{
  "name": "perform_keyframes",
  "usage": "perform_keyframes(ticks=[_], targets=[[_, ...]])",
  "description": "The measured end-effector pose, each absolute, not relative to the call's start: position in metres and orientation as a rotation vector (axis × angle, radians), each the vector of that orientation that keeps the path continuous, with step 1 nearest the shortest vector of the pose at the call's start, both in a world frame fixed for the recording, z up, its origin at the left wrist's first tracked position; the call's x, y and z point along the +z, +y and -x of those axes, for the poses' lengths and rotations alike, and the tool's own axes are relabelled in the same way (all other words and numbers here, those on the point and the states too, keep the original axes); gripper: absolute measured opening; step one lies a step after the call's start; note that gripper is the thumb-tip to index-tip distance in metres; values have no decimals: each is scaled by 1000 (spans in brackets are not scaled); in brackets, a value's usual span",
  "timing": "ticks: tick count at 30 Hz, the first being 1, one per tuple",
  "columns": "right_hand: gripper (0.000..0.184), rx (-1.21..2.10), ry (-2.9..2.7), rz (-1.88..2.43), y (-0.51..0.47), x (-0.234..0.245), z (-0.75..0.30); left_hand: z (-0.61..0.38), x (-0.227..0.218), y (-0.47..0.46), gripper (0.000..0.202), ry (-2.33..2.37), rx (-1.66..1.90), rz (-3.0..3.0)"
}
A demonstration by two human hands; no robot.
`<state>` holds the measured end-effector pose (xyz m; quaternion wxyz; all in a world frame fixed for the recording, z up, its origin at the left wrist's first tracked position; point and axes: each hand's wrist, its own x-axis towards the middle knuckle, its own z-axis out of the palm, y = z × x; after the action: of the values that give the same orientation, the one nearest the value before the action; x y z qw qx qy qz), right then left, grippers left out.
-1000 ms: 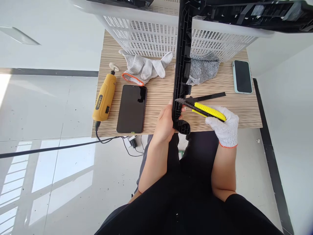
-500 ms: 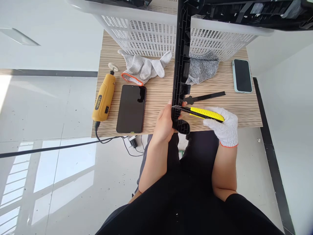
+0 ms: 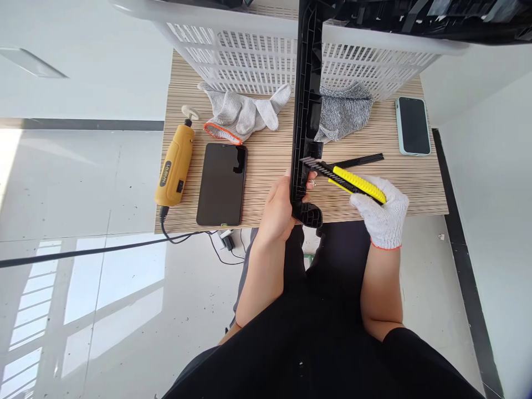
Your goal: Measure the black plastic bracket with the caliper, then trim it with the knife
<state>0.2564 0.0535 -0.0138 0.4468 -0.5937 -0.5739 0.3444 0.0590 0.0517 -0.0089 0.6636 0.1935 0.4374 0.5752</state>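
My bare left hand (image 3: pixel 279 206) is wrapped round the lower end of a long black plastic part (image 3: pixel 306 94), which runs up past the white basket's rim. A white knit glove with an orange cuff covers my right hand (image 3: pixel 383 213), closed on a yellow and black utility knife (image 3: pixel 358 183). The knife's blade points up and left, its tip over the inner face of the plastic part; whether it touches cannot be made out. Behind the knife, a thin black strip (image 3: pixel 361 160) lies on the table, partly covered.
On the wooden table (image 3: pixel 266 160) lie a yellow rotary tool (image 3: pixel 175 166) with a cord, a black tablet or phone (image 3: pixel 222 184), a white glove (image 3: pixel 245 113), a grey cloth (image 3: pixel 344 112) and a phone (image 3: pixel 413 126). The white basket (image 3: pixel 249 58) stands behind, holding black parts.
My right hand has shifted slightly right, and the knife's tip has moved up along the plastic part, tilting the knife more. My left hand keeps its hold.
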Motion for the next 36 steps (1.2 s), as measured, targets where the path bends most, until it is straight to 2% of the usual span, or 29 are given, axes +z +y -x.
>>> perform_keyframes(ticks=[19,23,32,36], targets=[[33,824,-1479,1492,53,-10,-249,-60,-10,52,29,1023,1294,-433],[34,916,-1471,1461,53,-9,-248,-61,-10,52,29,1001,1312,-416],[31,828,-1442,1467,53,-11,-249,-60,-11,52,29,993,1307,-455],[33,910,-1462,1437,53,-10,-248,-59,-8,52,28,1007,1270,-411]])
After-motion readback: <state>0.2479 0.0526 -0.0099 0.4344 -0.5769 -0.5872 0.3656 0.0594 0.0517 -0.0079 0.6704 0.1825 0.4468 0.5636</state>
